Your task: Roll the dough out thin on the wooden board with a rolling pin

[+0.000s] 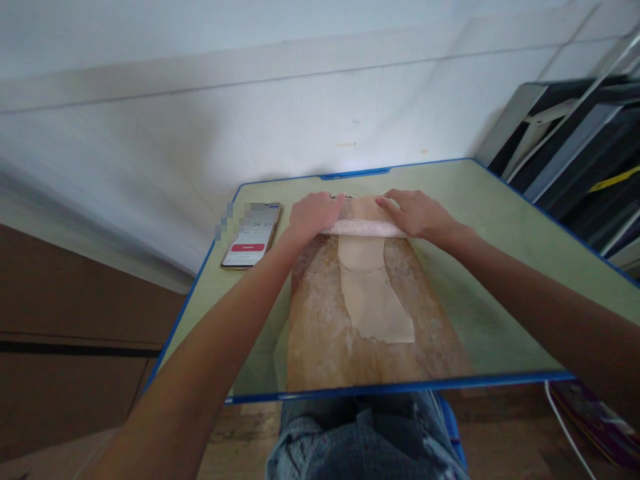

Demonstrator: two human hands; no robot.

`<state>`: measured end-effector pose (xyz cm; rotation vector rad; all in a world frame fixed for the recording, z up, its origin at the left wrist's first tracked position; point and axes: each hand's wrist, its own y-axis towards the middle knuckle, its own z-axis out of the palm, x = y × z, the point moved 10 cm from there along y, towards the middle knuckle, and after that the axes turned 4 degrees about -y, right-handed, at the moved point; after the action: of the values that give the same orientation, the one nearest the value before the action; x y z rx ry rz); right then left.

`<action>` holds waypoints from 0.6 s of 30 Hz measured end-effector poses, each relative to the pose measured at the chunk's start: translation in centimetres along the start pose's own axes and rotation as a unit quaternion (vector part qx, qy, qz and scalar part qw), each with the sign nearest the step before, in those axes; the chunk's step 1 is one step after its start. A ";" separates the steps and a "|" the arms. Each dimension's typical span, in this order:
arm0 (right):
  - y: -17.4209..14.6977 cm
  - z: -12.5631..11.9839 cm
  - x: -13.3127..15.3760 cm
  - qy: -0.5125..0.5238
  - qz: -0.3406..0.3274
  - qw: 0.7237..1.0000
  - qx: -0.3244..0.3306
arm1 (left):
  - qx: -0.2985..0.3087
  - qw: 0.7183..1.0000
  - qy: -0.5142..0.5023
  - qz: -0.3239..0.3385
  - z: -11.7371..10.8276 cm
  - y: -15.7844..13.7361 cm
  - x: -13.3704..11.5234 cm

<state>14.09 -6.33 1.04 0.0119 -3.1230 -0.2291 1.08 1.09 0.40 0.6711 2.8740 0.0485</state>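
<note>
A flour-dusted rolling pin [367,229] lies crosswise near the far end of a wooden board [315,333]. My left hand [317,212] is closed over its left end, and my right hand [410,212] grips the right end, fingers curled toward the middle. Under the pin runs a long, thin, flat strip of dough [375,300], which stretches toward me and widens at its ragged near end. A crease crosses the strip just on my side of the pin. The hands partly hide the board's far corners and the pin's ends.
The board rests on a pale green table [505,300] with a blue rim. A phone [250,237] with a lit screen lies left of the board. Behind the table stands a white wall [300,120]; dark flat panels [575,147] lean at the right. A white cable [565,427] hangs below.
</note>
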 end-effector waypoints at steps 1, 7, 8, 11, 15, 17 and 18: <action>-0.5 0.0 -0.1 -0.003 0.019 1.000 0.005 | 0.001 1.000 0.012 -0.004 -0.2 -0.7 -0.1; -4.4 -0.3 1.1 -0.046 0.060 0.997 0.000 | -0.061 0.995 0.073 0.036 -1.8 -5.9 -1.7; -5.1 -0.5 1.6 -0.052 0.047 0.997 -0.013 | -0.074 0.993 0.074 0.049 -2.0 -6.7 -2.0; -6.8 -1.1 2.9 -0.062 0.004 0.997 -0.052 | -0.091 0.989 0.071 0.089 -2.4 -8.6 -2.7; -8.1 -1.4 3.6 -0.055 -0.029 0.995 -0.076 | -0.088 0.987 0.062 0.122 -2.4 -9.9 -3.0; -8.1 -1.5 3.7 -0.046 -0.042 0.994 -0.088 | -0.085 0.986 0.054 0.129 -2.3 -10.0 -3.0; -8.0 -1.5 3.6 -0.043 -0.043 0.994 -0.091 | -0.085 0.987 0.053 0.130 -2.2 -9.9 -3.0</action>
<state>10.52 -14.48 1.36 0.1398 -3.1768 -0.5284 -1.01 -9.08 2.35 1.0292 2.8174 0.3718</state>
